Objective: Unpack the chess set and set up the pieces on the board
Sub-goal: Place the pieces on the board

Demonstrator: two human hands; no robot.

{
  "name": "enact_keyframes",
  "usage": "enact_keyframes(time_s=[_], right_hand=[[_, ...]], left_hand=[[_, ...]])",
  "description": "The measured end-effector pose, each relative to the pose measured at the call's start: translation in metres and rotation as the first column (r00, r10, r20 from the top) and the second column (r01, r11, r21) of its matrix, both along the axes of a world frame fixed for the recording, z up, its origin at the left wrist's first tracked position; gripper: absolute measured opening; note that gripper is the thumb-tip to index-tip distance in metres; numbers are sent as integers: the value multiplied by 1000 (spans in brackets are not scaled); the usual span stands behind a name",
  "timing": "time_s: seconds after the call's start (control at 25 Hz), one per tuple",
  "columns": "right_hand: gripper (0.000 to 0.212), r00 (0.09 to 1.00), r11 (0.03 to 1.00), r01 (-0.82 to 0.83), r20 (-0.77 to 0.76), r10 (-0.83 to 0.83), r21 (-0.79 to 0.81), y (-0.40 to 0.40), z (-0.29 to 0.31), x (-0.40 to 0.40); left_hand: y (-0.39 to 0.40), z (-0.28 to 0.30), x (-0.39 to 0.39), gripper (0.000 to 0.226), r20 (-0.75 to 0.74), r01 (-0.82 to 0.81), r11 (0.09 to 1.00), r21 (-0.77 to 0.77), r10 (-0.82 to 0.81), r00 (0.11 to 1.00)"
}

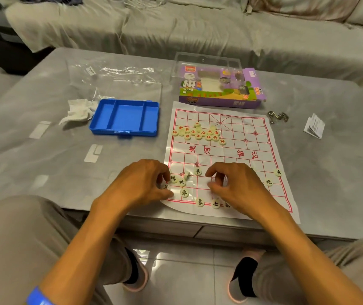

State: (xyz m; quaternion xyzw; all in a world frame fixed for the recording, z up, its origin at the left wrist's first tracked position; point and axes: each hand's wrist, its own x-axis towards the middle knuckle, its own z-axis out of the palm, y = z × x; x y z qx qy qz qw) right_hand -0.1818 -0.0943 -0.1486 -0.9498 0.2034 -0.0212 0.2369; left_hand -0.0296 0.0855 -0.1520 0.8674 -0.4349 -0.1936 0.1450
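- Far left on the table (44, 102) there's a crumpled tissue (78, 111), with a clear plastic bag (119, 73) lying flat behind it.
- Just right of the tissue sits the blue tray (124, 117), open, compartments bare.
- Left hand (141, 183) is at the near left corner of the board (224, 155), fingers curled down among a little bunch of black-lettered pieces (181, 182). Can't tell if it's actually pinching one or just touching them.
- The board is a paper sheet with red lines, spread flat near the table's front edge.
- A heap of red-lettered pieces (200, 133) sits on the far left part of the board.
- Right hand (235, 186) hovers over the near middle of the board, fingers bent with thumb and forefinger close together; honestly can't tell whether anything's between them.
- More black pieces are scattered along the near rows, a couple out toward the right edge.
- The purple box (218, 89) stands just beyond the board's far edge, a clear lid (207, 60) behind it.
- Far right: a metal ring puzzle (278, 116) and a folded leaflet (313, 126).
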Motion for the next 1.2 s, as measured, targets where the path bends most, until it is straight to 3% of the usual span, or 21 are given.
enact_keyframes(time_s=[0.4,0.88,1.08,1.2], right_hand=[[21,1000,1000,10,-18,-11,-25,-4,1,14],[23,994,994,-108,-31,107,-31,27,-4,35],[38,996,968,-93,-15,92,-234,49,-10,57],[37,996,952,-88,-25,84,-294,56,-16,65]], left_hand=[[-1,-3,2,33,-51,-8,999,-54,5,999],[3,2,13,25,-112,-70,993,-99,59,992],[3,1,13,22,-95,-92,988,-121,81,992],[6,4,13,20,-103,-84,986,-142,70,992]])
